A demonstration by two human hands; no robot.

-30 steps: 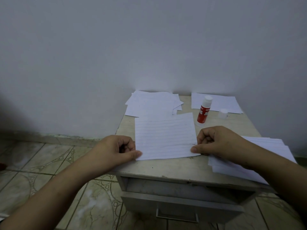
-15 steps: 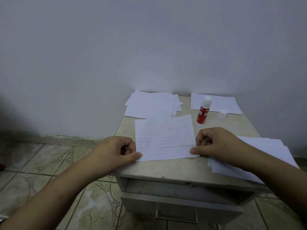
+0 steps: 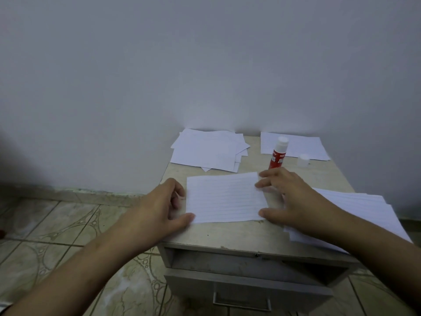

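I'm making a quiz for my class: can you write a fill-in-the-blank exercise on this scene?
The red glue stick with a white top stands ____ on the small beige table. Its small white cap sits to its ____. The left hand's ____ rests on the lined white paper sheet. The table's grey drawer is slightly ____.
Missing: upright; right; thumb; open.

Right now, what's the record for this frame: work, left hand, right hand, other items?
work: handling a lined sheet lying on the table
left hand: holds sheet's near-left corner, thumb on top
right hand: fingers spread, touching sheet's right edge
glue stick: upright behind sheet, cap off beside it
paper: far-left pile; right pile under right forearm
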